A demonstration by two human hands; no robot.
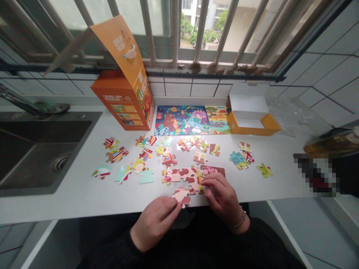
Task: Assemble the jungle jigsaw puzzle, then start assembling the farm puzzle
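Note:
Between the thumb and fingers of my left hand (158, 218) is a pink puzzle piece (181, 195) with brown patches, near the counter's front edge. Just beyond it lies a joined group of cow-patterned puzzle pieces (181, 174). My right hand (221, 192) rests at the right side of this group, fingers bent and the fingertips on its yellow-green edge; whether they pinch a piece is hidden. A brown and pink piece (213, 170) shows just past those fingers. Loose pieces (168, 160) lie beyond the group, among them a brown and cream piece (200, 157).
More loose pieces (117, 153) spread left, and others (238, 158) right. Behind them stand a tall orange puzzle box (123, 106), a picture sheet (182, 120) and an open yellow box (252, 129). A sink (97, 116) is at the left, clear plastic wrap (294, 112) at the right.

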